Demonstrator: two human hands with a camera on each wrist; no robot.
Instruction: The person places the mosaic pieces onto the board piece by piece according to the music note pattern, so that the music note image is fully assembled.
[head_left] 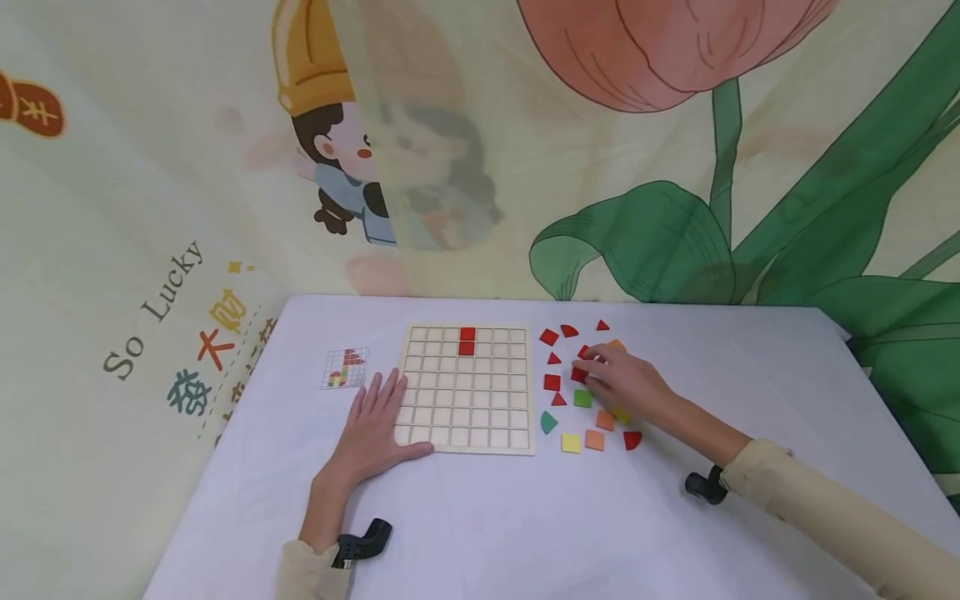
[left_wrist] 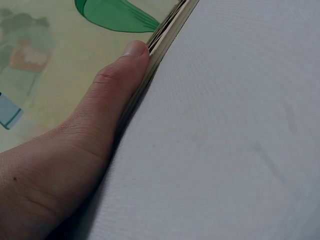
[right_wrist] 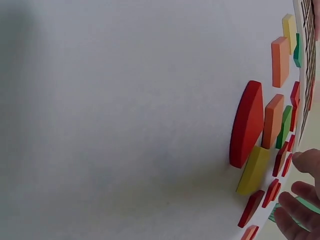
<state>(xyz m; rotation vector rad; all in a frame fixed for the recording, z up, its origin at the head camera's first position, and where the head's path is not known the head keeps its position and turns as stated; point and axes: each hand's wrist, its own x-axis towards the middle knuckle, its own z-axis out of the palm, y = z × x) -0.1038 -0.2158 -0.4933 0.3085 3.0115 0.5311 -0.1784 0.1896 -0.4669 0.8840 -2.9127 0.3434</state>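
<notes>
My left hand (head_left: 375, 425) rests at the lower left of a light wooden grid board (head_left: 472, 452), fingers spread along its left side. The left wrist view shows the thumb (left_wrist: 112, 90) against the board's edge (left_wrist: 167, 42). Two red square tiles (head_left: 467, 342) sit in the grid's top rows, one below the other. My right hand (head_left: 626, 382) reaches over the loose tiles right of the board, fingertips close to a red square tile (head_left: 579, 375). In the right wrist view its thumb (right_wrist: 306, 162) and fingers are apart, with a gap between them.
Loose tiles lie right of the board: red triangles (head_left: 554, 358), a green square (head_left: 582, 398), yellow square (head_left: 571, 442), orange squares (head_left: 595, 440) and a red quarter-circle (head_left: 632, 440). A small printed pattern card (head_left: 345, 368) lies left of the board on the white-covered table (head_left: 465, 525).
</notes>
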